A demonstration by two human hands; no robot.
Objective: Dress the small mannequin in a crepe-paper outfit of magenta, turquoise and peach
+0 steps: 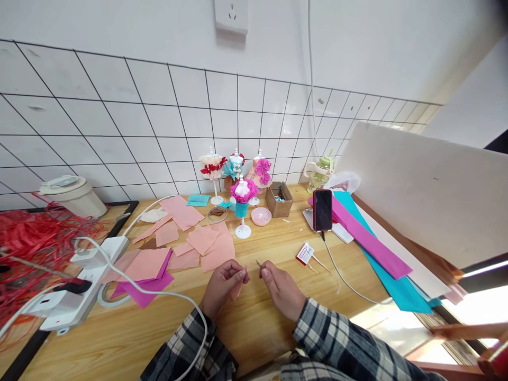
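In the head view, my left hand (pixel 223 286) is closed in a pinch on a small piece of peach crepe paper (pixel 235 292), part of which hangs below the fingers. A short gap to the right, my right hand (pixel 282 290) pinches a thin brownish stick (pixel 257 263); only its tip shows past the fingers. Both hands hover over the front of the wooden table (pixel 254 338). Beyond them stands a small white dress form (pixel 243 196) with a magenta ruffle and a blue lower part. Peach paper sheets (pixel 220 248) lie just past my left hand.
Three more decorated dress forms (pixel 214 174) stand behind, beside a cardboard box (pixel 279 200) and a pink bowl (pixel 261 216). On the right are a phone (pixel 322 210) with its cable and coloured paper strips (pixel 373 238). A white cable (pixel 159 292) crosses my left sleeve from a power strip (pixel 85 286).
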